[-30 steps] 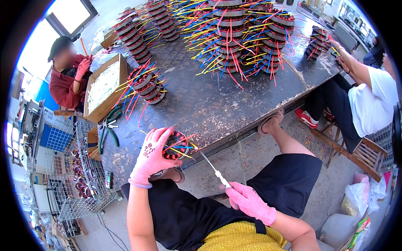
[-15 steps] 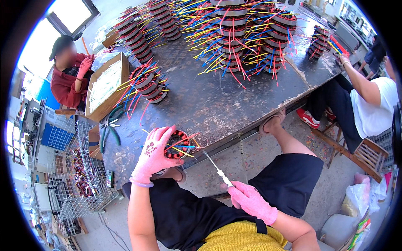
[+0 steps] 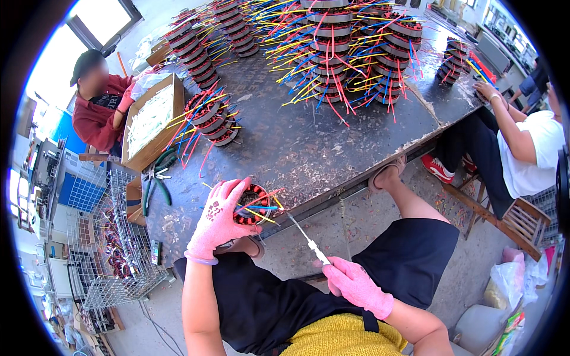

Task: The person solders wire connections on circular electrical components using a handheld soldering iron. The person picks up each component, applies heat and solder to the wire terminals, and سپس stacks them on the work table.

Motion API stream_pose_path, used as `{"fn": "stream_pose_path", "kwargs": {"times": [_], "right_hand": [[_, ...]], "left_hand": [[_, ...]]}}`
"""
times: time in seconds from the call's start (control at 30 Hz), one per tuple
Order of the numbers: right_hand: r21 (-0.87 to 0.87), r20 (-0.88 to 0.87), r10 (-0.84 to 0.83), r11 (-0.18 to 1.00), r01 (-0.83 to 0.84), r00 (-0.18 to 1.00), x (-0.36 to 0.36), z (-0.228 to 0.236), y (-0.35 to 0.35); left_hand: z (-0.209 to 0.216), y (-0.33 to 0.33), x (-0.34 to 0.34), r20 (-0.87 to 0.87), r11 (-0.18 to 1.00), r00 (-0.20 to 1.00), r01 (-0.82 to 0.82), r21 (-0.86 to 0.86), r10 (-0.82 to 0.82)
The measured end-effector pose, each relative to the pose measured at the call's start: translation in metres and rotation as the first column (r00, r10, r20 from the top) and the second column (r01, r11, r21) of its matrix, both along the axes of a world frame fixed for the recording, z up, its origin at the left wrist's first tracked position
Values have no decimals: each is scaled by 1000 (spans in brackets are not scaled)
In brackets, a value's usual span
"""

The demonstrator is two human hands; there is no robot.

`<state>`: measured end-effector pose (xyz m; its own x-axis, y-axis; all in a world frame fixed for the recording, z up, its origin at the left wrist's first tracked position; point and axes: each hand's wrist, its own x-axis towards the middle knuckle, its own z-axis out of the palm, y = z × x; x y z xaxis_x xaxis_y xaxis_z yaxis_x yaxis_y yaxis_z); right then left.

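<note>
Pink left hand (image 3: 218, 222) grips stator (image 3: 251, 204) at table edge (image 3: 332, 191) | right hand (image 3: 356, 285) holds tool (image 3: 304, 236)

A long, dark, worn metal worktable (image 3: 309, 148) fills the room's middle on a littered grey concrete floor (image 3: 475, 237). Daylight glares through a window (image 3: 107, 21) at upper left. A wooden stool (image 3: 513, 216) stands on the right.

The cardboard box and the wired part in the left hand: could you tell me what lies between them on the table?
In the head view, green-handled pliers lie on the table between them.
</note>
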<state>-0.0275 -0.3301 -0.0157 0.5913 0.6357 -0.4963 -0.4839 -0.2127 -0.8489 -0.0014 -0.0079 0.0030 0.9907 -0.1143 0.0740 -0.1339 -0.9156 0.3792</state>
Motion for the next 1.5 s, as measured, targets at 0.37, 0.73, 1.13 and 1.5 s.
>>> {"fn": "stream_pose_path", "kwargs": {"times": [0.37, 0.73, 1.13, 1.5], "right_hand": [[5, -87, -72, 997, 72, 994, 0, 0, -1], [60, -133, -96, 993, 105, 986, -1, -8, -4], [56, -142, -93, 993, 101, 986, 1, 0, -1], [2, -52, -54, 999, 54, 997, 3, 4, -2]], "left_hand": [[0, 6, -1, 32, 1000, 999, 23, 3, -23], [0, 8, 1, 39, 996, 996, 84, 14, -85], [1, 7, 1, 42, 997, 996, 72, 35, -74], [0, 8, 2, 67, 995, 994, 88, 46, -91]]}}
